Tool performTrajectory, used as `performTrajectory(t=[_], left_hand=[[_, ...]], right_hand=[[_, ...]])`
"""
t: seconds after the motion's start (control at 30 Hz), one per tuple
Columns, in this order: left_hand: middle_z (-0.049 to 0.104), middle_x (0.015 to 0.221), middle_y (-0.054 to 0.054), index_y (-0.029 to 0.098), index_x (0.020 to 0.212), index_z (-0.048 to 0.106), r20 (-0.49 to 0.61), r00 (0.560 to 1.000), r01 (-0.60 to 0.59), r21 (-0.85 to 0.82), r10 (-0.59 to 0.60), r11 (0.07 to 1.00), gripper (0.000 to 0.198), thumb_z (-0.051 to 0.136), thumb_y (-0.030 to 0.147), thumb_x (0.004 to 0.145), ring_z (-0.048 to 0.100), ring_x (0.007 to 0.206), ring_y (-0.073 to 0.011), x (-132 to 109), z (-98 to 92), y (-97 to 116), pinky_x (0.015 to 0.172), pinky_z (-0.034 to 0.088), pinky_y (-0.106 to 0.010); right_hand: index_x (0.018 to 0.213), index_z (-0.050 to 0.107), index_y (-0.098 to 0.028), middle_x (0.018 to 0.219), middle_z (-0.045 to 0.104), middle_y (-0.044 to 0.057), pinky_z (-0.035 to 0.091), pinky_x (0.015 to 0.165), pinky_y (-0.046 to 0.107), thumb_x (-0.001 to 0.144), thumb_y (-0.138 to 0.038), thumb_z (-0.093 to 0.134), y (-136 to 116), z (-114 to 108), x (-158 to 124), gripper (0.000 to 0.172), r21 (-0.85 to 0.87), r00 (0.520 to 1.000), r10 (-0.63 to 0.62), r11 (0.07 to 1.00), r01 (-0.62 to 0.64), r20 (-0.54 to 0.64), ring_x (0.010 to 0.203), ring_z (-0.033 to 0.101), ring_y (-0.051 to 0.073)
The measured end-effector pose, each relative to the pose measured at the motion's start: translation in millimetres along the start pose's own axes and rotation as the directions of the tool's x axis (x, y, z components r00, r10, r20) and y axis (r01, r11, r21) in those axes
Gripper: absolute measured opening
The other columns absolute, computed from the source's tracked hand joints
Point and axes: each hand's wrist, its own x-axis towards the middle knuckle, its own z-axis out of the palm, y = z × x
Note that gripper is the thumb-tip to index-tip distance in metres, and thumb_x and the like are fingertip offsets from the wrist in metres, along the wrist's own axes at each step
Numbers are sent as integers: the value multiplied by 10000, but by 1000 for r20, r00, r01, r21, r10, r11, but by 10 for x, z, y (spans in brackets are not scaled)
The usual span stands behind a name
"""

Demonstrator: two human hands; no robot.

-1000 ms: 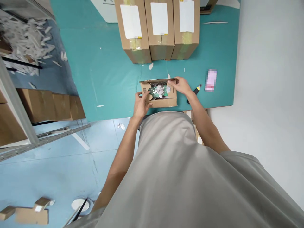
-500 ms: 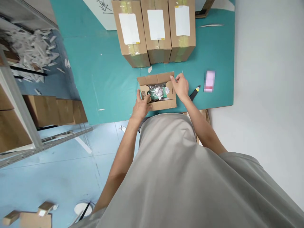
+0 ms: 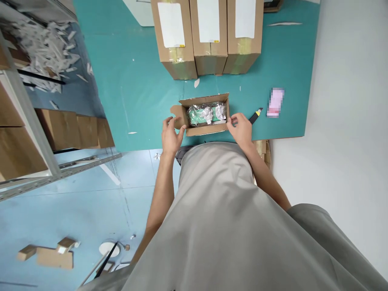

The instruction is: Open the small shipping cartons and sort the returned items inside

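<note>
A small open cardboard box [image 3: 207, 130] lies on the teal tabletop near its front edge. Inside it are green items in clear plastic wrap [image 3: 197, 114], with crumpled whitish pieces on top. The box's left end flap [image 3: 179, 116] sticks outward. My left hand [image 3: 171, 137] is beside that flap, thumb and fingers apart, fingertips touching or very near the cardboard. At the opposite end, my right hand [image 3: 241, 130] has its thumb and fingers brought together on the box's right edge. A black and yellow utility knife [image 3: 255, 116] lies just right of this hand.
Three taped cartons [image 3: 210, 52] with white labels stand side by side behind the small box. A blurred-out pink item [image 3: 275, 103] lies to the right, near a white wall [image 3: 348, 101]. At left is a metal shelf [image 3: 45, 133] with cartons; white scraps [image 3: 45, 52] are heaped beyond.
The box's end flaps no longer lean inward over the contents; the left one now points outward. My left hand has drawn back leftward and my right hand has moved down the right edge.
</note>
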Motion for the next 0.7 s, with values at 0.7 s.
performTrajectory(t=[0.7], left_hand=[[491,1609,-288,252,1611,633,193,981,-74,243,26,967,859,979,395,839,275,1643,-664,515,971,706,1192,464,-862]], right_hand=[[1273,787,-224,1342,750,164,600,1170,508,1156,-190,494,-307,-23,141,317,-101,911,-317,930,353,265,1381,655,348]])
